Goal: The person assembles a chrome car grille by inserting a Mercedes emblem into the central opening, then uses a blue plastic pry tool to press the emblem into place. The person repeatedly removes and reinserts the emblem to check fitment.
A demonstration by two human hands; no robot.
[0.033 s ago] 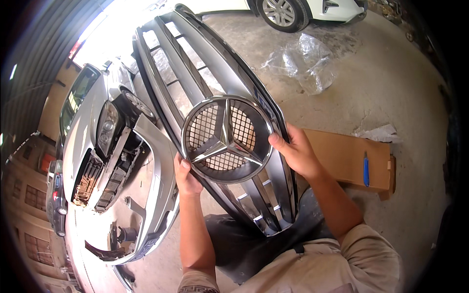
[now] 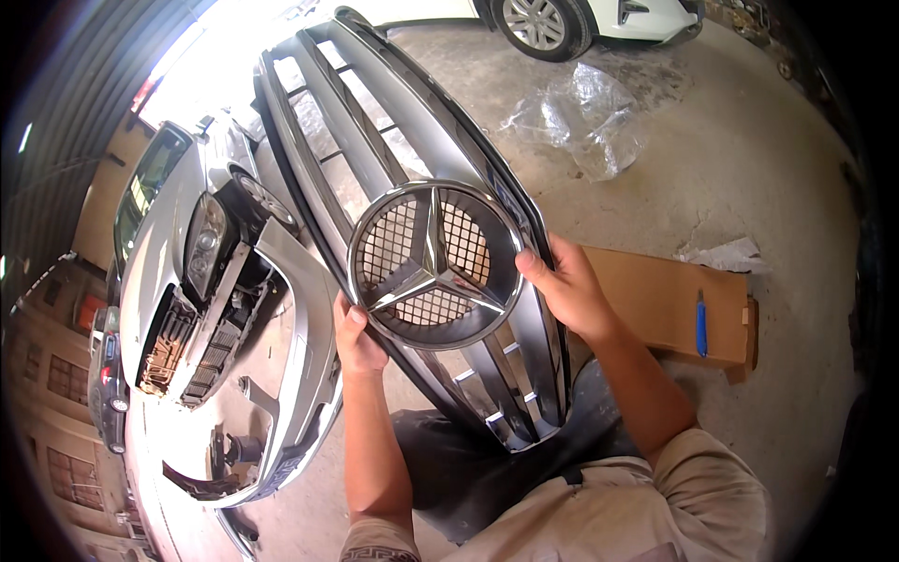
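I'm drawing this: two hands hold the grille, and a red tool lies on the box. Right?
Not quite: the head view shows the tool is blue, not red. It does lie on the box, and the left hand and right hand do hold the grille.

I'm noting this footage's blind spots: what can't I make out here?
In the head view:
Grille: its back faces away from the camera.
Left hand, right hand: most fingers are hidden behind the grille.
Cardboard box: the right hand and forearm cover part of its left end.
White car: cut off by the upper edge.
Bright patch, upper left: glare washes out detail.
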